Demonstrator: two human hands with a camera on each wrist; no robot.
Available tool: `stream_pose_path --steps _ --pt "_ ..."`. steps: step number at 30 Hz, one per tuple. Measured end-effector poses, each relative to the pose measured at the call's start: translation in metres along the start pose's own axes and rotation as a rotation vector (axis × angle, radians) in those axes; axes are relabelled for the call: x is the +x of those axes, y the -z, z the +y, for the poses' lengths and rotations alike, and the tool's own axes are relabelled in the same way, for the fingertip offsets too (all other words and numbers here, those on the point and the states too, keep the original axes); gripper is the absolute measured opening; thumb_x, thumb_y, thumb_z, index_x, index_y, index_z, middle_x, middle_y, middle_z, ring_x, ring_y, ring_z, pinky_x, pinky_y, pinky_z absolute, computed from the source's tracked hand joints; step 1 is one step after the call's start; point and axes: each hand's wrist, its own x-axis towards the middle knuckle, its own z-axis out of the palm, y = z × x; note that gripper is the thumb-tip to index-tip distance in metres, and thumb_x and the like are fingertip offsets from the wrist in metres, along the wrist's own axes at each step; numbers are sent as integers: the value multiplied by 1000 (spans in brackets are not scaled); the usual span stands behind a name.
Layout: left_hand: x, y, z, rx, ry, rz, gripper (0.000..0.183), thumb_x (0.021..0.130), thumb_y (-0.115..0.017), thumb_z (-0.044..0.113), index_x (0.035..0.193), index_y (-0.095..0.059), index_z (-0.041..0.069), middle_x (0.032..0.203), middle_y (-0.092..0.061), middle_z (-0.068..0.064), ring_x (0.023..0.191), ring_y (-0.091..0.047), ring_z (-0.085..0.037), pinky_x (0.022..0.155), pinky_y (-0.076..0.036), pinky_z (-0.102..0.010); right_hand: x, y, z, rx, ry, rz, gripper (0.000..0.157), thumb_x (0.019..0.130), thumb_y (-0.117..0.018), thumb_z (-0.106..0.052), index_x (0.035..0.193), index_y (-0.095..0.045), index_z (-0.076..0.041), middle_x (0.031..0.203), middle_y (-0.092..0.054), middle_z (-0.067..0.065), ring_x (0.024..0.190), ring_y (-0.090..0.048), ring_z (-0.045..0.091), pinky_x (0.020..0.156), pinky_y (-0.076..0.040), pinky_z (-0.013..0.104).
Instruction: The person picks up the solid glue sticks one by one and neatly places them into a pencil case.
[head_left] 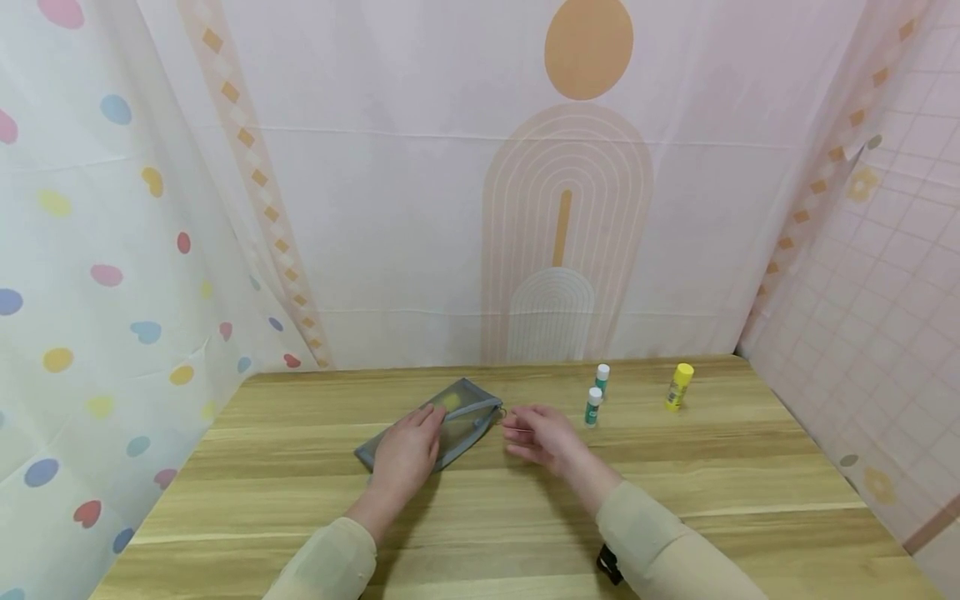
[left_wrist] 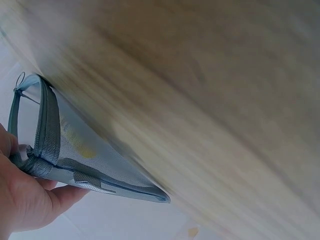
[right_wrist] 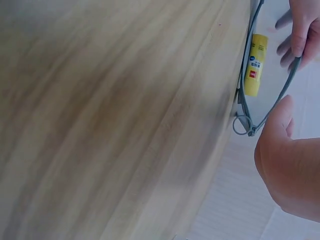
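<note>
We see a grey mesh pouch point(head_left: 457, 429) lying aslant on the desk point(head_left: 262, 500), its mouth parted toward its right side. A yellow glue stick point(right_wrist: 255, 65) is inside the pouch, showing through the mesh. The left hand point(head_left: 407, 444) pinches the pouch's near rim, which we take as a way of lifting that edge and keeping the mouth from falling flat. The right hand point(head_left: 551, 437) is just beside the pouch's right corner, near the small ring point(right_wrist: 235, 129) there; its fingers are loosely bent and seem to hold nothing, though its fingertips are partly hidden in the wrist view.

Both forearms slope inward toward the pouch — the left with the back of the hand up and fingers reaching over the mesh, the right with fingers pointing back at the corner. To the right of the pouch stand two white-capped glue sticks point(head_left: 592, 410), one just behind the other, and farther off a yellow-capped stick point(head_left: 678, 387) — all apart from the pouch, perhaps to leave both hands room.
</note>
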Motion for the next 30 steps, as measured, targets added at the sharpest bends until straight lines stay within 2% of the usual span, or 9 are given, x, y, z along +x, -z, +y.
stream_pose_path --steps 6,15,23,30 --pt "0 0 0 -8 -2 9 32 93 -66 8 125 -66 2 122 -67 -19 108 -64 -39 89 -55 -53 -5 4 -1 -53 41 -15 39 105 -51 -17 132 -49 10 116 -64 21 92 -66 18 84 -59 35" --pt "0 -1 0 -14 -6 30 31 94 -66 9 124 -67 2 121 -67 -18 107 -65 -38 88 -55 -52 -15 15 -4 -120 86 -26 42 104 -51 -16 138 -46 9 122 -62 25 101 -66 27 82 -60 35" --pt "0 -1 -1 -17 -10 31 31 94 -66 9 124 -67 2 121 -67 -18 107 -65 -38 89 -55 -51 -19 23 -7 -157 111 -3 40 104 -52 -15 136 -47 8 120 -63 24 94 -66 20 78 -60 32" --pt "0 1 1 -20 -5 20 30 94 -66 9 124 -67 2 121 -67 -18 108 -65 -38 91 -54 -51 -25 29 -9 -230 150 -1 40 103 -52 -13 136 -47 10 118 -63 24 102 -65 31 87 -58 42"
